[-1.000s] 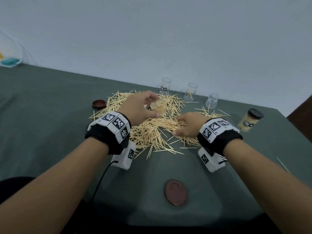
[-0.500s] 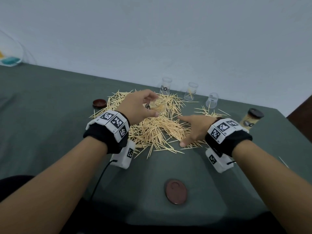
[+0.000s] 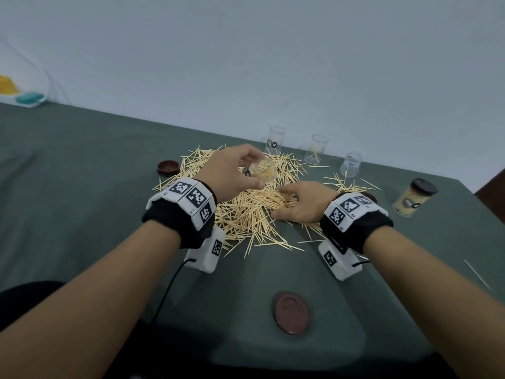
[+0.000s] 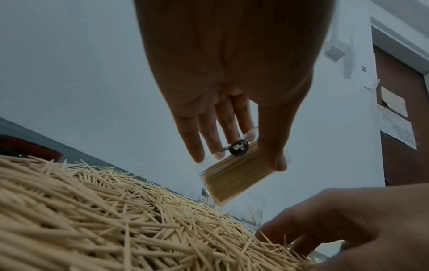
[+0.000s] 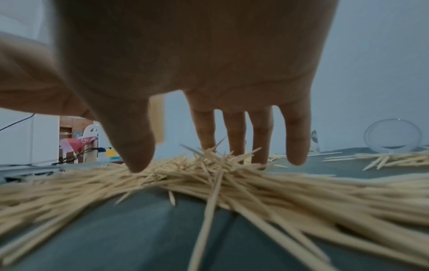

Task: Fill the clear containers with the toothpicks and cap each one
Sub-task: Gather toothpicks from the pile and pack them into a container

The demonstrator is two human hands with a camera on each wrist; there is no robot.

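A heap of toothpicks [image 3: 254, 209] [image 4: 97, 216] [image 5: 232, 181] covers the middle of the green table. My left hand [image 3: 237, 170] [image 4: 241, 157] holds a clear container [image 3: 263, 170] [image 4: 232, 177] tilted above the heap; it is packed with toothpicks and has no cap. My right hand [image 3: 295, 203] [image 5: 209, 157] lies on the heap with straight, spread fingers, tips down among the sticks. Two clear containers [image 3: 275, 139] [image 3: 317, 149] stand at the back. A third [image 3: 351, 164] [image 5: 392, 136] lies beside them. A capped, filled container [image 3: 412, 198] is at the right.
A brown cap [image 3: 291, 311] lies near the table's front edge, another [image 3: 168, 167] left of the heap. A third brown cap [image 3: 369, 197] peeks out behind my right wrist. One stray toothpick [image 3: 476, 274] lies far right. A clear bag [image 3: 24, 91] sits far left.
My right hand swung out to the right with fingers spread, then came back onto the heap. My left hand has kept the tilted container in place.
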